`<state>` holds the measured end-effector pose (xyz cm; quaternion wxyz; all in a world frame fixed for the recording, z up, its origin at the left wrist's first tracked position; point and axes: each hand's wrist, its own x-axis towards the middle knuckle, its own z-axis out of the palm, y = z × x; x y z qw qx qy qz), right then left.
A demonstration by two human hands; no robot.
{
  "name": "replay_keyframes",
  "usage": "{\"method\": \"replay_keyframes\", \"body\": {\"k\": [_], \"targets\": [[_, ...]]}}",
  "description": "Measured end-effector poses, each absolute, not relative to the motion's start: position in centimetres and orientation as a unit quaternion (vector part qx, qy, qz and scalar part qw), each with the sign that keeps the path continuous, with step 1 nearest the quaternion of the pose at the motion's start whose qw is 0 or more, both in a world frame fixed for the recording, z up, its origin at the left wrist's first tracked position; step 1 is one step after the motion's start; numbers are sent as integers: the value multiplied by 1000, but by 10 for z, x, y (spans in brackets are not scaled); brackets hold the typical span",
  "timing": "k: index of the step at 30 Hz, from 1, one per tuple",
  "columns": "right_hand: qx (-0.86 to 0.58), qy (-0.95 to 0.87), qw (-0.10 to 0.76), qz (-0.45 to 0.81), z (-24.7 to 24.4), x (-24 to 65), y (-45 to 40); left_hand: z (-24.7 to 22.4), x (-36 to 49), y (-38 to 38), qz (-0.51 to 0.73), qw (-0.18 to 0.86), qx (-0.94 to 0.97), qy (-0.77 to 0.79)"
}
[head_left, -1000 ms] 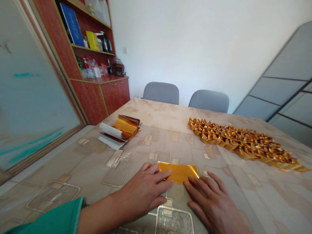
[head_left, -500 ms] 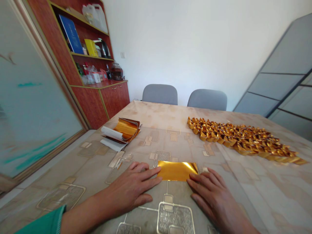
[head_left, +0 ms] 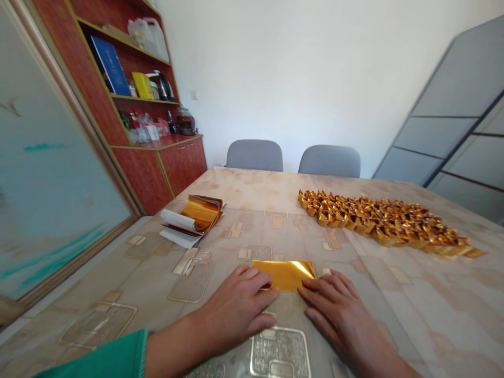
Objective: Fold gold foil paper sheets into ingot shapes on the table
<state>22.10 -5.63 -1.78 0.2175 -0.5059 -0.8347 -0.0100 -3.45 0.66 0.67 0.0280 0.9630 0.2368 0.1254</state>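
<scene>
A folded strip of gold foil paper [head_left: 289,273] lies flat on the patterned tablecloth [head_left: 220,336] in front of me. My left hand [head_left: 240,302] rests over its left end, the upper fingers bent and the lower fingers and thumb reaching to the right. At the lower right corner, my right hand [head_left: 338,307] lies with its fingers stretched out, their tips touching the paper. Neither hand grips the strip. The left end of the paper is partly covered by my fingers.
A curled stack of gold and white paper sheets [head_left: 199,215] lies at the left. Rows of folded gold paper pieces [head_left: 381,218] spread over the right side. Beyond the table stand two grey chairs [head_left: 254,156] and a wooden shelf unit [head_left: 149,170].
My left hand has moved to the right along the paper and bent its upper fingers over the left end. My right hand stays at the right corner. The view has shifted slightly.
</scene>
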Motion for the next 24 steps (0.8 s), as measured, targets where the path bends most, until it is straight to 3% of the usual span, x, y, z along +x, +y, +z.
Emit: {"method": "replay_keyframes", "body": {"k": [4, 11, 21, 24], "targets": [[-502, -837, 218, -17, -17, 229, -57, 12, -52, 8, 148, 43, 959, 237], [-509, -810, 291, -25, -14, 227, -59, 10, -54, 16, 176, 44, 960, 213], [-486, -815, 292, -122, 6, 215, -59, 10, -43, 23, 148, 29, 962, 230], [-463, -844, 265, -60, 5, 199, -51, 11, -41, 24, 131, 22, 962, 237]]}}
